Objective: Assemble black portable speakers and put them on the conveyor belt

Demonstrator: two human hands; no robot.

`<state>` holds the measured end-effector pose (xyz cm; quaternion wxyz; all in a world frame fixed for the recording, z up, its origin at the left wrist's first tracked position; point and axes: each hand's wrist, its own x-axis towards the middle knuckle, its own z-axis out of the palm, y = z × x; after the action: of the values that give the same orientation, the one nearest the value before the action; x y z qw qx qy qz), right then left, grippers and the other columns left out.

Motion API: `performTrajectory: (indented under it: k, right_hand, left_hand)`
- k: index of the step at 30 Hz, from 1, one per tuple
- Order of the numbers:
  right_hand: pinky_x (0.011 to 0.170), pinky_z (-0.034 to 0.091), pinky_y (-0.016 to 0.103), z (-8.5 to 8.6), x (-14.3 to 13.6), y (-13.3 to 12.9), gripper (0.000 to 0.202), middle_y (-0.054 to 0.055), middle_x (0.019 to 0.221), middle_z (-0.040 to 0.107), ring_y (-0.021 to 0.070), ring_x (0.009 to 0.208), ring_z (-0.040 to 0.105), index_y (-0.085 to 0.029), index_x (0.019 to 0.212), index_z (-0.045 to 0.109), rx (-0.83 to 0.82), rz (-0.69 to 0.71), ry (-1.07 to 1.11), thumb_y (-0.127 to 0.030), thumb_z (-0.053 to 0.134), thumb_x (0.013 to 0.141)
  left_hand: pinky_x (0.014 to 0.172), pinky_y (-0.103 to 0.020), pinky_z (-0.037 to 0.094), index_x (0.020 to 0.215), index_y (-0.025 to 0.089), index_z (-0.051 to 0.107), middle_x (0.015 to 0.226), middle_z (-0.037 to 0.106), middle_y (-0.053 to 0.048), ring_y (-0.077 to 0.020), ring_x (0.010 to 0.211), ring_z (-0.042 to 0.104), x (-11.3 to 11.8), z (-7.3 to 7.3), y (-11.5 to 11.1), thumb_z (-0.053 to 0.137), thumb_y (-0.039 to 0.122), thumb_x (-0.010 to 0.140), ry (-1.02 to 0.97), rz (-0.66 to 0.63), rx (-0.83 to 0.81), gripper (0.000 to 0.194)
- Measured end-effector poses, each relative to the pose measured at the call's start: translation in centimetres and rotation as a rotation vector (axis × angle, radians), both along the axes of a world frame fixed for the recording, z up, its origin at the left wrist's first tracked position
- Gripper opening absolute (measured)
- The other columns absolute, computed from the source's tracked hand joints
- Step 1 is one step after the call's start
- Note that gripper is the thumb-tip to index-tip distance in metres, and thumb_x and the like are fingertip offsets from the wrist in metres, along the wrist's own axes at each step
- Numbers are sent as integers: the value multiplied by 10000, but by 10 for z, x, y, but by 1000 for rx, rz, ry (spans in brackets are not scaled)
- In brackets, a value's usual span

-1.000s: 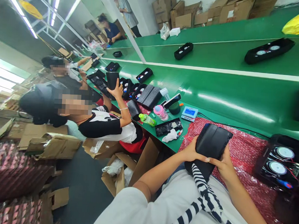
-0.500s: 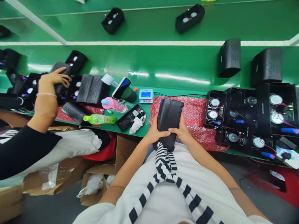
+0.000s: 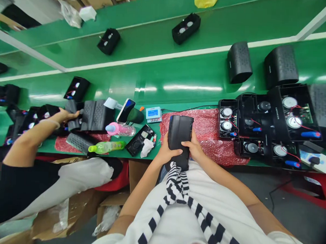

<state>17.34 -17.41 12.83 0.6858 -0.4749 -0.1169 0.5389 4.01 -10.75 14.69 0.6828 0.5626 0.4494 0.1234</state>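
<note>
A black speaker housing (image 3: 180,131) is held upright close to my body, at the front edge of the bench. My left hand (image 3: 165,151) wraps its left side, the thumb lying across the front. On the other side my right hand (image 3: 194,148) grips it, with that thumb also on the front. The fingers behind the housing are hidden. Under and beyond it lies red bubble wrap (image 3: 205,138). Left of my hands are an opened black casing (image 3: 140,139) and a crumpled white tissue (image 3: 147,147).
Open speaker housings (image 3: 260,122) with wires are stacked at right. A small meter with a blue screen (image 3: 153,114), a phone (image 3: 126,110), a pink-topped bottle (image 3: 121,129) and a green bottle (image 3: 106,147) stand or lie left. A co-worker's hand (image 3: 67,116) touches dark housings there.
My view has shifted and tilted a little. Both hands keep the housing in much the same hold. The co-worker's hand has come down with a dark piece beside the grey-black covers.
</note>
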Motion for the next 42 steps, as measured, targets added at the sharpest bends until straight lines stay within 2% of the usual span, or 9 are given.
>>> performTrajectory:
  k: [7,14,17,20,25,29,37,40,42]
  right_hand:
    - [1127,327,460,-10,5,13,832,-22,1385,522,242,1223,519,-321,1418,352,-75,-65,118,-253,639,640]
    - [1099,350,426,-31,22,41,757,-2,1370,527,241,1280,461,-298,1379,405,-141,-139,79,-307,638,659]
    - [1035,392,451,-53,41,58,780,27,1333,547,261,1266,473,-296,1384,381,-290,-181,109,-427,636,659]
    - [899,451,413,-80,55,60,758,57,1189,613,266,1129,565,-269,1328,415,-521,-148,115,-488,620,633]
    - [667,446,306,-122,54,32,394,22,777,649,204,729,622,-203,911,583,-619,-72,50,-401,595,570]
    - [566,410,271,-148,51,15,215,-19,569,588,165,545,565,-203,703,566,-677,-74,22,-343,563,540]
    - [514,366,219,-170,62,20,133,-31,439,548,115,478,514,-176,474,553,-767,-53,-47,-171,558,607]
    - [483,366,212,-170,69,22,176,-38,431,537,99,440,495,-163,485,561,-808,27,-27,-132,596,655]
    - [464,378,206,-170,74,22,149,-48,462,548,88,418,492,-149,594,592,-839,111,-5,-168,613,741]
  left_hand:
    - [1051,-442,414,1437,179,212,1425,413,-159,-299,1271,472,11,-4,12,807,306,555,37,-13,31,1072]
    - [954,-443,478,1415,208,258,1356,498,-153,-298,1133,575,37,-25,47,858,266,449,55,64,-173,1138]
    - [963,-439,464,1389,167,293,1332,519,-167,-298,1109,587,67,-41,92,846,218,445,103,49,-153,1095]
    - [1039,-423,393,1389,132,306,1360,497,-180,-302,1187,534,113,-52,162,853,230,454,314,14,144,1087]
    - [1008,-485,389,1455,135,196,1375,448,-232,-369,1234,481,209,-54,291,847,388,507,730,-36,578,1178]
    - [972,-538,396,1475,176,137,1368,415,-249,-415,1209,487,268,-66,347,844,436,501,959,37,638,1232]
    - [1044,-666,236,1509,238,-9,1508,209,-277,-470,1362,274,290,-96,366,855,507,457,966,48,546,1388]
    - [1063,-704,147,1506,236,24,1558,97,-255,-452,1428,113,265,-86,341,796,532,557,805,70,564,1259]
    - [1090,-650,186,1489,207,139,1536,208,-234,-408,1423,185,226,-83,300,734,439,665,662,107,723,1042]
